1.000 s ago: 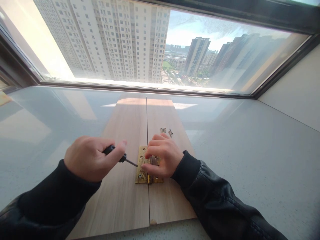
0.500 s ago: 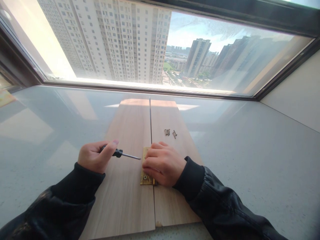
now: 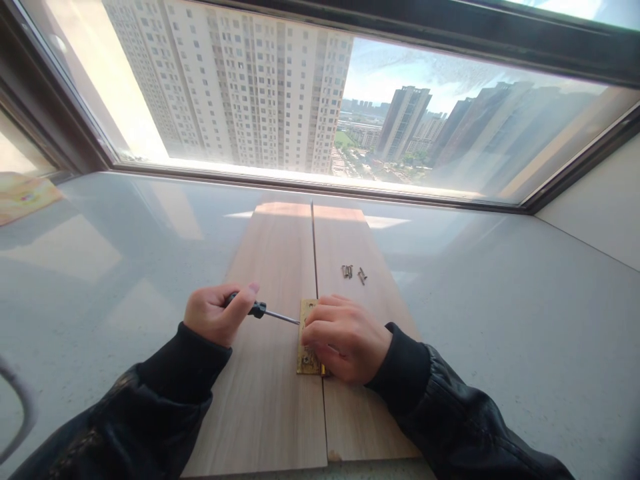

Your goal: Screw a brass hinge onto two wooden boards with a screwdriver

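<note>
My left hand (image 3: pixel 215 315) is closed round the dark handle of a screwdriver (image 3: pixel 259 309), its shaft pointing right, with the tip at the left edge of a brass hinge (image 3: pixel 307 367). The hinge lies across the seam between two pale wooden boards (image 3: pixel 270 413). My right hand (image 3: pixel 347 339) rests over the hinge, fingers bent and pressed together at its middle; what they pinch, if anything, is hidden. A screw head shows near the hinge's lower end. Several loose screws (image 3: pixel 347 271) lie on the right board beyond my right hand.
Under the boards is a pale speckled sill (image 3: pixel 500 320). A dark window frame (image 3: pixel 320 189) runs behind them, with tall buildings outside. An orange-yellow item (image 3: pixel 25 197) lies at the far left, and a grey curved thing (image 3: pixel 20 400) shows at the lower left edge.
The view has shifted, so the boards and hinge appear farther right. The screwdriver tip is slightly closer to the hinge. More of the orange-yellow item shows, and the grey curved thing has come into view.
</note>
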{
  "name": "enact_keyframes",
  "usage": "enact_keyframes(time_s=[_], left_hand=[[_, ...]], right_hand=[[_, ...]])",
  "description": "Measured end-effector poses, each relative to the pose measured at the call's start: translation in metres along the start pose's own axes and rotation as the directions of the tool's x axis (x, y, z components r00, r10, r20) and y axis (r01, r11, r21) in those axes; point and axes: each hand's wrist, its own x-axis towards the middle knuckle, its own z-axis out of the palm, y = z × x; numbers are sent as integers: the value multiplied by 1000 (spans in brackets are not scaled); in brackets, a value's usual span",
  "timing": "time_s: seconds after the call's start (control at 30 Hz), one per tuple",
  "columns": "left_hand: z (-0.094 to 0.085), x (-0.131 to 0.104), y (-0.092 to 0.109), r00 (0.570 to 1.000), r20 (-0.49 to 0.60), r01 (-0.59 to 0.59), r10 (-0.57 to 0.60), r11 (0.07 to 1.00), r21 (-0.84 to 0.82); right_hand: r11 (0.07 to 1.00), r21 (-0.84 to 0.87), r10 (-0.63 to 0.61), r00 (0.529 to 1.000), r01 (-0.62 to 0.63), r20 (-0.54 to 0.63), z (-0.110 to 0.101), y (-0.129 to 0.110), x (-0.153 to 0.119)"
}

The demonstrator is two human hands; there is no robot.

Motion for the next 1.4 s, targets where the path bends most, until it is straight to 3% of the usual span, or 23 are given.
enact_keyframes(time_s=[0.13,0.37,0.67,1.03,1.2,1.4], left_hand=[[1,1,-3,1000,21,-14,14,1000,10],[2,1,-2,1000,19,-24,23,1000,9],[2,0,-3,999,30,-17,17,1000,2],[3,1,-3,999,52,-15,15,1000,-1],[3,1,-4,999,48,-19,19,1000,1],[3,2,-6,998,61,-21,22,1000,-4]], right_hand=[[1000,9,-8,1000,8,0,2,0,0],[994,-101,39,994,-50,-106,3,5,1],[1000,7,-16,993,17,-117,3,3,1],[986,169,18,983,14,-184,5,0,3],[994,86,75,983,-62,-166,3,0,4],[998,-54,16,993,-22,-118,5,6,1]])
